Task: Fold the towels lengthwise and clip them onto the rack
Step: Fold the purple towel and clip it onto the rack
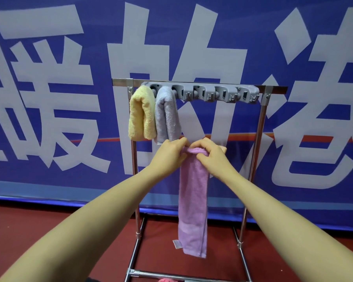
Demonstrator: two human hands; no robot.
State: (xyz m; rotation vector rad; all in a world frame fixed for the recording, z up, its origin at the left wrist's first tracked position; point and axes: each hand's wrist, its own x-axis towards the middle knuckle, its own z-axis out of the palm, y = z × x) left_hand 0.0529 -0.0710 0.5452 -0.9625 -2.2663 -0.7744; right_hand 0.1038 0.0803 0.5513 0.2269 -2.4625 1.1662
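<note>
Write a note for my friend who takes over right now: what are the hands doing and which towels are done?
Hands: left hand and right hand both grip the top end of the purple towel, which hangs down long and narrow in front of the rack.
Done: yellow towel and grey towel hang folded from the two leftmost slots of the grey clip bar.
Left: lift the purple towel and clip it in, probably in the next free slot right of the grey one. Something pink shows at the bottom edge, maybe another towel.

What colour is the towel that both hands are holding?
Pink-lilac; the towel hangs long below the hands, seen best in the head view.
</note>
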